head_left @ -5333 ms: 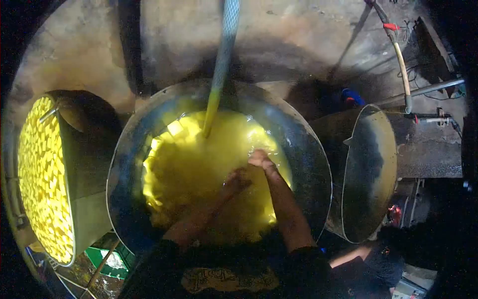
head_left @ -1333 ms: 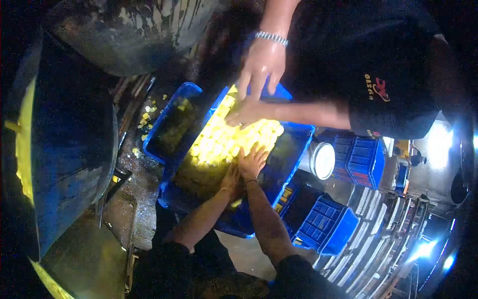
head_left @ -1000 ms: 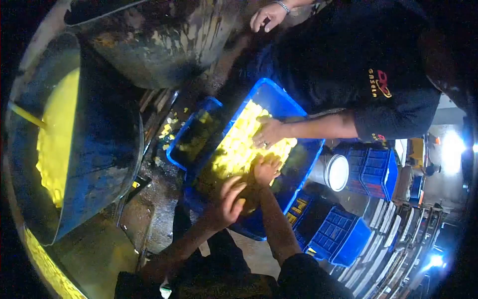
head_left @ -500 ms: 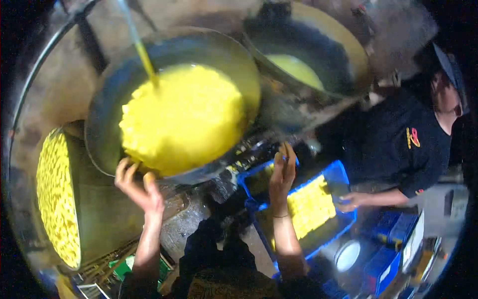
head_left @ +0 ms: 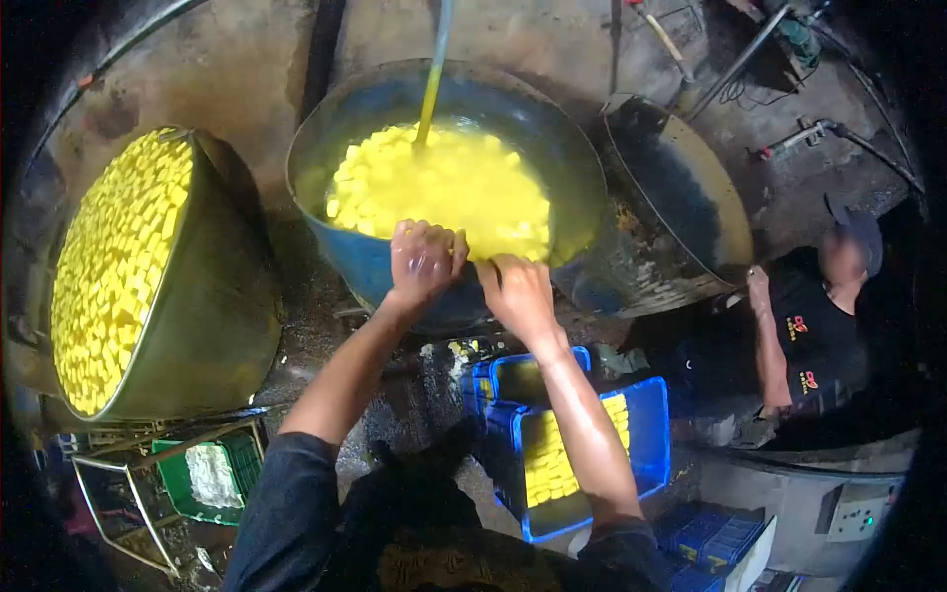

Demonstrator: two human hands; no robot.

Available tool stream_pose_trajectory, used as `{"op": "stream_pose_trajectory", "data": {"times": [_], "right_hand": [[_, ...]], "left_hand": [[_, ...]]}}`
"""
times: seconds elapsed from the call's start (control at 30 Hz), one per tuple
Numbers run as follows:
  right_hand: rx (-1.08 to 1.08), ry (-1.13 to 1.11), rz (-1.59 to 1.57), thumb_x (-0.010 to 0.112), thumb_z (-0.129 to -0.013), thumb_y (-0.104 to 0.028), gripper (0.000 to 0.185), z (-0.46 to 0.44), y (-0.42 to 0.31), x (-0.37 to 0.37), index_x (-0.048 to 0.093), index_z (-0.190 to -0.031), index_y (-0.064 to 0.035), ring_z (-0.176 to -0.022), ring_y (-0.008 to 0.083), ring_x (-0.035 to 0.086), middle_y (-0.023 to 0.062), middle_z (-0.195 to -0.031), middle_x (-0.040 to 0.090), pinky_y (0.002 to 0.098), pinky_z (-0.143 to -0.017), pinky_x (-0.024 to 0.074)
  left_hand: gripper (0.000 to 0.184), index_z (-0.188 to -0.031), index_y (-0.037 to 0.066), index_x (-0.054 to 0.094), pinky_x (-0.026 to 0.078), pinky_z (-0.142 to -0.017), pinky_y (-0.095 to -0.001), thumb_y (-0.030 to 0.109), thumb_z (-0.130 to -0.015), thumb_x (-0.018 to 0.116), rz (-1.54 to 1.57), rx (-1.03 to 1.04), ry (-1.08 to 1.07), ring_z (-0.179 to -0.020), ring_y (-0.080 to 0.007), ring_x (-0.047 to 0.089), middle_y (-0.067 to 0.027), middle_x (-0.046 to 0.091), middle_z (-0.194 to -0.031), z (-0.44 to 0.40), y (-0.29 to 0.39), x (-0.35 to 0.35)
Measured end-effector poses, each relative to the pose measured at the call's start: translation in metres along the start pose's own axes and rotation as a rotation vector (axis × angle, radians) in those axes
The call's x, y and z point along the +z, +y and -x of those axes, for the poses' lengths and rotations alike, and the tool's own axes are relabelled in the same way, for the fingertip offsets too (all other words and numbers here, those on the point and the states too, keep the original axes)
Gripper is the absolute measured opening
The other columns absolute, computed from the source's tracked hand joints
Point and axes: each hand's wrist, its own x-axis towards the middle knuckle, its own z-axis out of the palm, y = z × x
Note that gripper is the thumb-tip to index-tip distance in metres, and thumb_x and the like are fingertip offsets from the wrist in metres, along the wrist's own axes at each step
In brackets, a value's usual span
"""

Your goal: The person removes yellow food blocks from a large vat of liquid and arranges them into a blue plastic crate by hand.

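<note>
In the head view a large blue-walled vat (head_left: pixel 355 259) holds yellow blocks (head_left: pixel 444 187) in cloudy yellow liquid. My left hand (head_left: pixel 424 259) is closed at its near rim, knuckles up. Close beside it on the right, my right hand (head_left: pixel 519 294) curls its fingers over the same rim; the fingertips are hidden. A hose (head_left: pixel 434 79), yellow at its lower end, runs down into the liquid.
On the left stands another vat (head_left: pixel 222 296) heaped with yellow blocks. A third vat (head_left: pixel 681 187) is at the right, near a person in black (head_left: pixel 819 326). Blue crates (head_left: pixel 651 434), one with yellow blocks, and a green crate (head_left: pixel 178 483) sit below.
My hands were apart and raised, fingers loose; now they are close together at the vat's near rim. The view has shifted, and the person at right no longer reaches to the blue crate.
</note>
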Motion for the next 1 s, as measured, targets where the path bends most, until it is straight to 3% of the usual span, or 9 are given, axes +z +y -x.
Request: {"op": "stream_pose_trajectory", "data": {"times": [0.1,0.17,0.27,0.37,0.57,0.67,0.8,0.9,1.0], "right_hand": [[0.138,-0.092,0.131,0.054,-0.083,-0.020,0.021,0.006,-0.017,0.009,0.065,-0.074,-0.0045,-0.075,0.0324,0.062,0.0125,-0.074,0.065,0.0399,-0.074,0.0459],[-0.019,-0.240,0.162,0.053,-0.082,-0.018,0.018,0.038,-0.043,-0.008,0.066,-0.074,-0.0068,-0.075,0.0305,0.063,0.0097,-0.075,0.066,0.0411,-0.071,0.0478],[-0.109,0.261,0.418,0.060,-0.071,-0.018,0.006,0.049,-0.056,0.017,0.060,-0.065,-0.0205,-0.059,0.0168,0.054,0.0001,-0.055,0.051,0.0357,-0.057,0.0392],[0.168,0.026,0.191,0.058,-0.076,-0.023,0.012,0.036,-0.043,0.025,0.062,-0.067,-0.0162,-0.061,0.0258,0.055,0.0031,-0.054,0.051,0.0380,-0.061,0.0405],[0.224,0.501,-0.254,0.061,-0.070,-0.015,0.021,0.031,-0.044,-0.005,0.056,-0.085,0.0002,-0.090,0.0330,0.050,0.0173,-0.090,0.051,0.0426,-0.082,0.0401],[0.286,0.374,-0.203,0.064,-0.070,-0.018,0.037,0.024,-0.017,-0.025,0.053,-0.099,0.0016,-0.097,0.0352,0.047,0.0184,-0.099,0.050,0.0456,-0.087,0.0375],[0.217,0.154,-0.094,0.073,-0.064,-0.027,0.058,0.010,-0.007,-0.024,0.049,-0.108,0.0011,-0.106,0.0353,0.045,0.0201,-0.108,0.049,0.0521,-0.096,0.0314],[0.035,-0.188,0.025,0.077,-0.060,-0.033,0.064,0.030,-0.014,-0.015,0.051,-0.111,-0.0039,-0.100,0.0346,0.051,0.0168,-0.102,0.055,0.0526,-0.092,0.0321],[0.101,-0.242,0.090,0.076,-0.061,-0.037,0.045,0.038,-0.024,-0.005,0.061,-0.088,-0.0047,-0.091,0.0294,0.055,0.0136,-0.087,0.061,0.0448,-0.084,0.0381]], "left_hand": [[0.016,-0.059,0.011,0.056,0.039,-0.058,-0.0392,0.018,-0.073,0.059,-0.133,0.283,0.373,-0.061,-0.0226,0.054,-0.0061,0.054,-0.058,0.038,0.000,-0.022],[0.018,-0.060,0.011,0.060,0.041,-0.051,-0.0428,0.021,-0.076,0.057,0.317,0.053,-0.229,-0.056,-0.0264,0.057,-0.0077,0.057,-0.058,0.073,0.000,-0.058],[0.043,-0.058,0.008,0.064,0.047,-0.051,-0.0451,0.034,-0.088,0.046,-0.107,0.079,-0.279,-0.055,-0.0343,0.060,-0.0165,0.062,-0.062,0.058,0.003,-0.071],[0.050,-0.054,0.003,0.061,0.047,-0.050,-0.0439,0.035,-0.089,0.047,-0.184,0.098,-0.255,-0.050,-0.0357,0.058,-0.0175,0.059,-0.055,0.034,-0.013,-0.051],[0.033,-0.060,0.008,0.066,0.046,-0.047,-0.0412,0.021,-0.086,0.052,-0.201,0.198,0.022,-0.048,-0.0311,0.057,-0.0144,0.061,-0.061,0.031,-0.036,-0.017],[0.031,-0.056,0.013,0.056,0.042,-0.040,-0.0371,0.022,-0.085,0.051,-0.324,0.444,0.098,-0.042,-0.0265,0.053,-0.0089,0.056,-0.052,-0.035,-0.110,0.104],[0.035,-0.055,0.014,0.055,0.039,-0.040,-0.0363,0.030,-0.085,0.048,-0.588,0.131,0.048,-0.043,-0.0229,0.051,-0.0069,0.050,-0.046,-0.033,-0.048,0.053],[0.029,-0.054,0.009,0.058,0.045,-0.052,-0.0390,0.022,-0.080,0.056,-0.050,0.168,0.233,-0.048,-0.0278,0.054,-0.0111,0.054,-0.051,0.020,-0.001,-0.017],[0.050,-0.048,0.004,0.058,0.047,-0.048,-0.0424,0.031,-0.089,0.049,-0.170,0.018,-0.084,-0.046,-0.0322,0.057,-0.0157,0.055,-0.048,0.030,0.027,-0.049]]}}
